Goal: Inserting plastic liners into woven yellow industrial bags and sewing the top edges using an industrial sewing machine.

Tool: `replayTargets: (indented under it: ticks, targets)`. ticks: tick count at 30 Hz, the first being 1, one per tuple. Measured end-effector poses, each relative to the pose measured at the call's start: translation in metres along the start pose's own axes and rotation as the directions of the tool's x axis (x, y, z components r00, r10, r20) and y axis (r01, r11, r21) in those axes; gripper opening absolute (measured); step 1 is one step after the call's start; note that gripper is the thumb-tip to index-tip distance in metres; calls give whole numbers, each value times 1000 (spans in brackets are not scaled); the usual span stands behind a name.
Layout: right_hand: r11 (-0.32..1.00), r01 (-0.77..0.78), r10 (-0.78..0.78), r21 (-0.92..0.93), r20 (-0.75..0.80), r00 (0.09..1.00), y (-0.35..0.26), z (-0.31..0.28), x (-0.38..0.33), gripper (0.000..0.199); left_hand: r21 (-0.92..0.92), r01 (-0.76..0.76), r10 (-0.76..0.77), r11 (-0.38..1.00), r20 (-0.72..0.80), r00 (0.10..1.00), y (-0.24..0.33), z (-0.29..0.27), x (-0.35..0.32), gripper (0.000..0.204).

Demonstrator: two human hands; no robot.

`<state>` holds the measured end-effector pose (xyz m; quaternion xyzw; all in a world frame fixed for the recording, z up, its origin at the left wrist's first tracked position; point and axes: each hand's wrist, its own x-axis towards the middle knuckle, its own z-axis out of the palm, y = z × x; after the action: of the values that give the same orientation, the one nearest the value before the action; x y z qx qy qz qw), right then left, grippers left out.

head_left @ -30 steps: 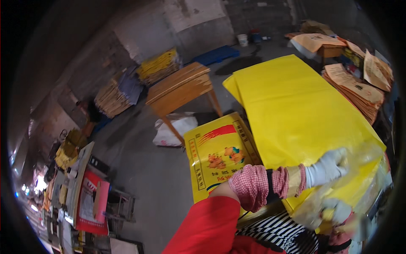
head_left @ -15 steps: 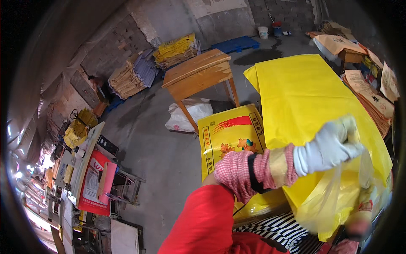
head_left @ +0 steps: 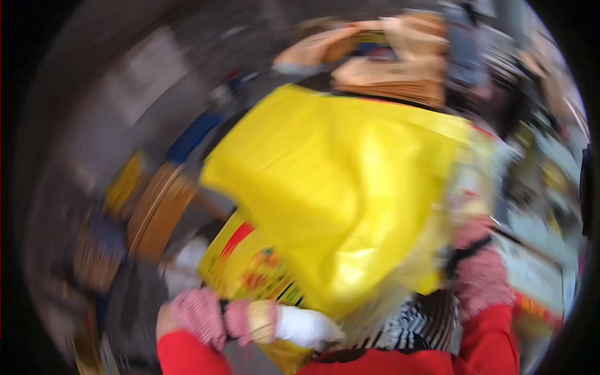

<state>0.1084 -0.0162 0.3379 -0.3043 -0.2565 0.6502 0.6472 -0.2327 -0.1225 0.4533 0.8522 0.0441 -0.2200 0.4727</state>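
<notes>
At far left I see one blurred stack of bags (head_left: 100, 253), with one yellow pile (head_left: 125, 184) just above it. Next comes one wooden desk (head_left: 159, 209), tilted in view; one white bag (head_left: 186, 265) is near it, and one blue pallet (head_left: 195, 136) lies beyond.

One printed sack (head_left: 247, 265) is partly covered by one plain yellow sack (head_left: 325, 181). I cannot count the layers of the yellow sack. It lies in front of the body, its long axis running from upper left to lower right, with its broad far end toward upper left.

My left hand (head_left: 306, 327), white-gloved, is at the near edge of the yellow sack; I cannot tell whether it grips. Clear plastic (head_left: 390, 303) hangs at that edge. Past the sack's far side stands one stack of brown paper bags (head_left: 390, 84), close behind it.

My right hand (head_left: 470, 187) is blurred at the sack's right edge; its grip I cannot tell. One pale panel (head_left: 531, 269) borders the right forearm.
</notes>
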Motion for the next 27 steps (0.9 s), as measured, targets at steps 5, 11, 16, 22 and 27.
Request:
replayTargets:
  ticks: [5, 11, 16, 22, 27]
  targets:
    - [916, 383, -312, 118, -389, 867, -4, 75, 30, 51, 243, 61, 1, 968, -247, 969, 66, -128, 32, 20]
    - [852, 91, -224, -515, -202, 953, -24, 86, -29, 63, 780, 230, 435, 582, -537, 722, 101, -211, 126, 43]
    - [505, 456, -549, -732, 135, 825, -2, 77, -26, 43, 874, 423, 389, 238, -486, 783, 86, -208, 182, 61]
    - [168, 440, -415, -882, 341, 843, -1, 73, -38, 47, 919, 378, 198, -110, -353, 915, 76, -193, 206, 29]
    - [128, 94, -44, -987, 89, 995, -13, 69, -35, 61, 836, 414, 279, -361, -327, 903, 74, -227, 220, 29]
